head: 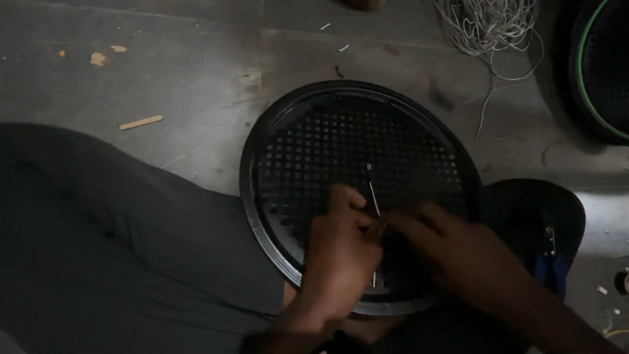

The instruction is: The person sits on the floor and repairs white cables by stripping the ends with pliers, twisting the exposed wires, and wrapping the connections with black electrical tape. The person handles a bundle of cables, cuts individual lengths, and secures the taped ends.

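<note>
Grey floor carries a round black grille [357, 141], thin wire [372, 190] pinched between both hands' fingers [367, 219].

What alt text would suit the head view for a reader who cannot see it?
Two hands, the left hand and right hand, meet over a round black perforated grille lying on a dim concrete floor, pinching a thin metal wire between them. A tangle of pale wire lies beyond.

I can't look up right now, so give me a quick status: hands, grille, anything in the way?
Left hand and right hand pinch a thin wire over the round black grille. Grille flat on floor. Wire bundle lies apart; nothing obstructing.
</note>
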The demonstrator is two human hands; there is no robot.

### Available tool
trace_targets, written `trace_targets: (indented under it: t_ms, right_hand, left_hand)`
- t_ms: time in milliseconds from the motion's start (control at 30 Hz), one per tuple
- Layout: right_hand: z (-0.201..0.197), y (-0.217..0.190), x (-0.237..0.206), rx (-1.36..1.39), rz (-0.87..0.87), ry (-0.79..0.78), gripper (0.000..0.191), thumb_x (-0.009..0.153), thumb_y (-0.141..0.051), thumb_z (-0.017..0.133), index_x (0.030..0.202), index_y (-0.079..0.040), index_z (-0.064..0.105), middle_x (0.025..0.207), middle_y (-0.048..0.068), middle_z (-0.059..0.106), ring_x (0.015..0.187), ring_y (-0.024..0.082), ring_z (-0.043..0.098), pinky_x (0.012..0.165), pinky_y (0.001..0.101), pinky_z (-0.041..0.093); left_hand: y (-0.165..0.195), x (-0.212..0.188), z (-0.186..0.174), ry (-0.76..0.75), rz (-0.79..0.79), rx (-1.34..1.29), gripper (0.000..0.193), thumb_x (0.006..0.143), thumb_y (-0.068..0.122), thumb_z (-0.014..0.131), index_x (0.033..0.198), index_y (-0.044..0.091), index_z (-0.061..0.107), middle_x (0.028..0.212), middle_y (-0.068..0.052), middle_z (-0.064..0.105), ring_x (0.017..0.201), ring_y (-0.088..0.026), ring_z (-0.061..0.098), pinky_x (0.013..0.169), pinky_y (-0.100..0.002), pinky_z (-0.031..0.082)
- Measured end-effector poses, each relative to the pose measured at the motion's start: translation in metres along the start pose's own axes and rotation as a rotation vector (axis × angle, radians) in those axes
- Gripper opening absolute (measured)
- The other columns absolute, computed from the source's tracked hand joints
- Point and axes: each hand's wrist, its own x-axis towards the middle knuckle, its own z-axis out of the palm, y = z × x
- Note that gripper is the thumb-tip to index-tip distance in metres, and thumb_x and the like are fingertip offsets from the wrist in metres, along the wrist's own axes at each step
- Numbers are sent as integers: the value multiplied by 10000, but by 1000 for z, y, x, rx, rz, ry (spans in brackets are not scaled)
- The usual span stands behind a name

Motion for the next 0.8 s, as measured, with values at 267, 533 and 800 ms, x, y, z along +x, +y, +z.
trace_targets:
  t_ms: [267, 533, 800]
  right_hand:
    - [13, 16, 0, -366, -600, 293, 368, 805, -118, 671, 1163, -37, 657, 974, 77, 659, 843, 226, 716, 627, 346, 590]
    - [10, 3, 10, 494, 233, -7, 240, 943, -276, 600, 1015, -124, 771, 795, 81, 749, 675, 208, 701, 595, 321, 558]
    - [-8, 17, -13, -14, 150, -7, 315, 943, -420, 624, 1121, -176, 714, 927, 27, 719, 687, 164, 730, 579, 309, 574]
  left_hand:
    - [-2, 0, 9, 31, 15, -31, 380, 861, 22, 711, 1176, 8, 498, 871, -157, 780, 723, -202, 767, 595, -305, 585]
    - [5, -4, 19, -28, -53, -26, 390, 859, 32, 698, 1190, 20, 491, 926, -145, 784, 672, -203, 761, 528, -301, 565]
    - [12, -8, 33, -33, -124, -12, 422, 861, 35, 691, 1228, 46, 483, 950, -136, 787, 712, -186, 766, 542, -285, 575]
